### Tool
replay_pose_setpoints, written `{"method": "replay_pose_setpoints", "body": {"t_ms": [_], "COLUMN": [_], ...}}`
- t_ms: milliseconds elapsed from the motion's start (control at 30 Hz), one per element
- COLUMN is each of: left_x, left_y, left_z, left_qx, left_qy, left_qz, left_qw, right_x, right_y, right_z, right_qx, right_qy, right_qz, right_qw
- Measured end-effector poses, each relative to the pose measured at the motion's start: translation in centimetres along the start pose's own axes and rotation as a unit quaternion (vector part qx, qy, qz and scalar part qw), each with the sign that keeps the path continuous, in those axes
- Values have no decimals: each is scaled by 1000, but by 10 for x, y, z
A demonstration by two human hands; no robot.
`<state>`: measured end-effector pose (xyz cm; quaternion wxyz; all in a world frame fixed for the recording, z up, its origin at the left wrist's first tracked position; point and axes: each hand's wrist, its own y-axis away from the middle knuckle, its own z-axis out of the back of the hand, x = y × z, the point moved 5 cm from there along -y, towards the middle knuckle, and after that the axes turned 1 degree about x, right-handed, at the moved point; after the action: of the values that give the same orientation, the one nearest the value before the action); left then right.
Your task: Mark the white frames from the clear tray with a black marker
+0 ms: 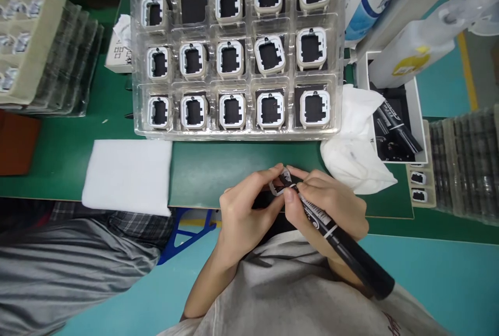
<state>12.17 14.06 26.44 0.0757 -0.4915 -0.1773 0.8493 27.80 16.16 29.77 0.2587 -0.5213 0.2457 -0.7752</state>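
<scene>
My left hand (pixel 249 208) pinches a small white square frame (pixel 276 188) between thumb and fingers, above the table's front edge. A black marker pen (pixel 323 221) is gripped in my right hand (pixel 327 198), its thick end slanting down to the right. The pen's tip end meets the frame, though the fingers partly hide the contact. Beyond my hands lies a clear plastic tray (pixel 234 134) with similar white frames, such as one at the front right (pixel 326 110), each in its own pocket. One pocket in the back row shows only a dark pad (pixel 194 8).
A folded white cloth (pixel 127 175) lies left, a crumpled white cloth (pixel 353 162) right. A white box (pixel 419 117) holds another marker (pixel 397 125) and a spray bottle (pixel 413 50). Stacked trays (pixel 78 60) stand left, more (pixel 463 164) right. Another person's grey-clothed part (pixel 78 268) is at lower left.
</scene>
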Motion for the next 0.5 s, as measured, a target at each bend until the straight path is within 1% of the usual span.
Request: {"method": "replay_pose_setpoints", "body": {"t_ms": [133, 200, 333, 500], "left_x": [1, 2, 3, 1], "left_y": [1, 1, 2, -1], "left_z": [-1, -1, 0, 1], "left_qx": [5, 11, 15, 10], "left_qy": [12, 29, 64, 93], "left_qz": [9, 23, 55, 74], "left_qw": [1000, 999, 996, 993], "right_x": [-4, -6, -11, -9], "right_y": [2, 3, 5, 5], "right_z": [1, 2, 5, 4], "right_qx": [-6, -6, -35, -24], "right_qy": [-1, -26, -69, -61], "right_qz": [-31, -41, -66, -68], "right_qw": [999, 999, 995, 995]}}
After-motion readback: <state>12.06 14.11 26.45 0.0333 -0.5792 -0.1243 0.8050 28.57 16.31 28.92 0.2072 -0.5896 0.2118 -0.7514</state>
